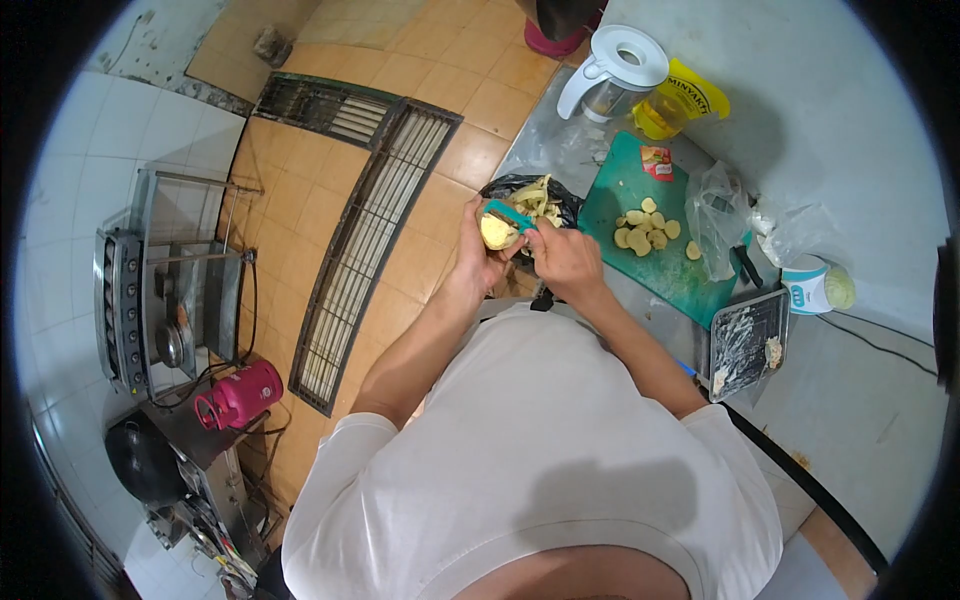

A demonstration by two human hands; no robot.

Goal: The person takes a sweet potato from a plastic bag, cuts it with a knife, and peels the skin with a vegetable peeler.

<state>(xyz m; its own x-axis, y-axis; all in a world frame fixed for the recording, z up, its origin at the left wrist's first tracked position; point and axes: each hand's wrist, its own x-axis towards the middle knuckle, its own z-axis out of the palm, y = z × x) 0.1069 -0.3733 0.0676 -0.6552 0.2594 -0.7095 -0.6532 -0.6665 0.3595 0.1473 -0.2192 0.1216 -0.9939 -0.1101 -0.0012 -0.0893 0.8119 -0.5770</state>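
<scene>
My left hand (477, 250) is closed around a yellow, partly peeled potato (497, 233). A teal peeler (511, 215) lies against the potato's upper side, gripped in my right hand (566, 262). Just beyond both hands, a black plastic bag (567, 205) holds pale peelings (541, 200). Right of the bag, a green cutting board (625, 180) carries several pale, rounded cut pieces (640, 238) in a loose pile. A small red packet (656, 163) sits near the board's far end.
A white-lidded jug (627, 60) and yellow pouch (680, 98) stand behind the board. Right of it are a clear plastic bag (716, 220), a smeared metal tray (750, 345) and a white-and-blue container (805, 285). A pink gas cylinder (245, 394) stands on the left.
</scene>
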